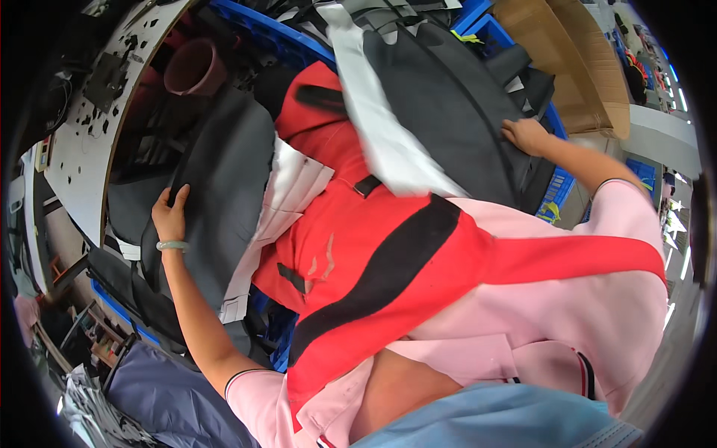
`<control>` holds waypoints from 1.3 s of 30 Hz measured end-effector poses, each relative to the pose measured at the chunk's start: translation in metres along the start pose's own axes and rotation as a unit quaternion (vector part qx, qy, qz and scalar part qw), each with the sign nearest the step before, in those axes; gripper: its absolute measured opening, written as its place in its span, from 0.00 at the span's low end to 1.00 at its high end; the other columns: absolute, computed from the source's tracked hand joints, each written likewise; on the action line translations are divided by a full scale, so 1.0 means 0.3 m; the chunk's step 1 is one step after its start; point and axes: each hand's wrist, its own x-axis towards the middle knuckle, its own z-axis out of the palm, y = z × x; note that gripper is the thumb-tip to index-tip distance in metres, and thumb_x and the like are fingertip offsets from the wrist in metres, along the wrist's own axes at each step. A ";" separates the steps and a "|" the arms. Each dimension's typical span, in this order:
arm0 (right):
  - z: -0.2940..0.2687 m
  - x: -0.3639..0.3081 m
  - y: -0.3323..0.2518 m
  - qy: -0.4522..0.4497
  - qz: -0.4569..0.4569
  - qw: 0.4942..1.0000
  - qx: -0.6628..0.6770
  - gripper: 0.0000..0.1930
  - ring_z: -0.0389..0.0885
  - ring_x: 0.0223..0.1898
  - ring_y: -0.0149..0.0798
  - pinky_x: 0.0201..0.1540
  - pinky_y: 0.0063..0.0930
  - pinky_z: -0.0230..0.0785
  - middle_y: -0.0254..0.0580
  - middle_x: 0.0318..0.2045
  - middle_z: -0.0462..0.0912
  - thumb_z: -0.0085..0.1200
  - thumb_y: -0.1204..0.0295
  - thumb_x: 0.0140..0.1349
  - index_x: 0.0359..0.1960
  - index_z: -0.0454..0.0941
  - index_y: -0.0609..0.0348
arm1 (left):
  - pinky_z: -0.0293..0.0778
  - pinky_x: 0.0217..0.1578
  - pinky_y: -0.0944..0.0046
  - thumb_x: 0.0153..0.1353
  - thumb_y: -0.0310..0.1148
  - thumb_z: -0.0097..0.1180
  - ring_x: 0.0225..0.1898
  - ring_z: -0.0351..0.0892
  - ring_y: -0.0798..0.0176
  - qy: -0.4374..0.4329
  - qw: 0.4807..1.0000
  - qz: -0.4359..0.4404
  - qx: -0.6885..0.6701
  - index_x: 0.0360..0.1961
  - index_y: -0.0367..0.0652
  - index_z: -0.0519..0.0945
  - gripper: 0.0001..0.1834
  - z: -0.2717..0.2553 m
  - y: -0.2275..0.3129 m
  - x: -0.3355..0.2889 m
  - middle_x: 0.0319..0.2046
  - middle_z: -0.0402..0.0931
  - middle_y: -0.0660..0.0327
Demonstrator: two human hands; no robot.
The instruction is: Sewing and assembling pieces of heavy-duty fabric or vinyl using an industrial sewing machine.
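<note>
A large dark grey sheet-material panel (pixel 224 172) with a white pleated edge strip (pixel 287 194) lies at my left side. My left hand (pixel 170 214), with a pale bracelet at the wrist, pinches this panel's outer edge between thumb and fingers. On the other side, a second dark panel (pixel 433 97) has a long white strip (pixel 373 112) along its inner edge, blurred by motion. The curled fingers of my right hand (pixel 526 137) grip the outer edge of that panel. Between the two panels is my red apron (pixel 366 246) with a black wavy band.
Blue plastic crates (pixel 280 33) stuffed with dark pieces stand ahead and at the right. A cardboard box (pixel 560 56) is at the far right. To the left are a white table (pixel 93 127) strewn with black scraps and a reddish bucket (pixel 194 67).
</note>
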 end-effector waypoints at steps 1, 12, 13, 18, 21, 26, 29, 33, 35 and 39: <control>0.141 -0.046 0.077 0.083 0.020 0.996 -0.015 0.15 0.81 0.29 0.55 0.31 0.49 0.72 0.54 0.24 0.81 0.42 0.59 0.67 0.38 0.74 0.58 | 0.71 0.45 0.65 0.54 0.46 0.66 0.39 0.79 0.60 0.012 0.999 0.039 -0.024 0.45 0.24 0.77 0.31 0.005 -0.021 0.000 0.36 0.82 0.48; 0.875 0.243 -0.056 -0.412 0.150 0.896 0.074 0.14 0.78 0.50 0.41 0.55 0.33 0.68 0.51 0.50 0.79 0.49 0.62 0.62 0.45 0.82 0.47 | 0.69 0.54 0.60 0.53 0.50 0.65 0.52 0.77 0.47 0.037 0.997 0.027 0.061 0.49 0.24 0.76 0.36 -0.014 -0.052 -0.064 0.46 0.78 0.39; 0.843 0.266 -0.018 -0.389 0.129 0.903 0.131 0.10 0.79 0.38 0.41 0.42 0.37 0.71 0.47 0.38 0.80 0.50 0.63 0.62 0.36 0.82 0.51 | 0.68 0.54 0.59 0.52 0.51 0.65 0.52 0.77 0.47 0.013 0.998 0.015 0.052 0.49 0.24 0.75 0.37 -0.037 -0.076 -0.071 0.46 0.77 0.39; 0.469 0.359 0.134 -0.275 0.068 0.937 0.205 0.15 0.79 0.19 0.39 0.18 0.34 0.69 0.45 0.18 0.77 0.53 0.65 0.60 0.19 0.77 0.60 | 0.65 0.58 0.59 0.49 0.54 0.66 0.57 0.73 0.49 -0.016 0.990 -0.122 0.074 0.54 0.29 0.74 0.41 -0.201 -0.318 -0.181 0.52 0.75 0.42; 0.072 0.466 0.004 -0.055 -0.014 0.988 0.144 0.15 0.83 0.29 0.47 0.31 0.37 0.73 0.52 0.27 0.83 0.52 0.63 0.62 0.29 0.79 0.65 | 0.68 0.56 0.60 0.48 0.47 0.68 0.55 0.76 0.51 0.027 0.960 -0.237 0.147 0.55 0.31 0.74 0.38 -0.231 -0.450 -0.332 0.50 0.77 0.44; -0.508 0.458 -0.599 0.293 -0.322 0.831 0.346 0.18 0.80 0.44 0.50 0.47 0.36 0.71 0.49 0.42 0.81 0.53 0.68 0.63 0.54 0.72 0.55 | 0.73 0.48 0.53 0.53 0.45 0.61 0.45 0.79 0.44 0.094 0.959 -0.127 0.236 0.44 0.38 0.82 0.23 -0.239 -0.274 -0.506 0.39 0.80 0.45; -0.623 0.336 -0.920 0.248 -0.574 0.737 0.257 0.35 0.72 0.54 0.47 0.54 0.36 0.67 0.43 0.57 0.68 0.64 0.68 0.51 0.63 0.64 0.43 | 0.75 0.40 0.54 0.54 0.42 0.61 0.38 0.80 0.46 0.133 0.961 -0.031 0.240 0.37 0.38 0.83 0.18 -0.291 0.033 -0.628 0.33 0.81 0.49; -0.589 0.409 -1.225 0.295 -0.593 0.746 -0.071 0.37 0.72 0.54 0.49 0.52 0.40 0.68 0.48 0.59 0.67 0.63 0.66 0.50 0.64 0.62 0.33 | 0.72 0.31 0.55 0.52 0.36 0.64 0.29 0.76 0.45 0.121 0.964 0.129 0.201 0.28 0.36 0.79 0.12 -0.308 0.383 -0.804 0.26 0.75 0.52; -0.591 0.568 -1.310 0.345 -0.510 0.778 -0.127 0.35 0.75 0.51 0.49 0.51 0.41 0.68 0.50 0.58 0.69 0.57 0.69 0.54 0.65 0.62 0.32 | 0.71 0.30 0.54 0.51 0.37 0.64 0.28 0.76 0.46 0.088 0.965 0.113 0.219 0.28 0.36 0.79 0.13 -0.313 0.451 -0.857 0.26 0.75 0.51; -0.688 0.766 -1.304 0.284 -0.404 0.869 -0.028 0.29 0.75 0.52 0.49 0.54 0.40 0.67 0.48 0.50 0.75 0.55 0.72 0.54 0.61 0.69 0.44 | 0.71 0.28 0.54 0.51 0.39 0.65 0.27 0.76 0.46 0.032 0.969 -0.004 0.244 0.28 0.36 0.80 0.15 -0.346 0.419 -0.831 0.24 0.75 0.50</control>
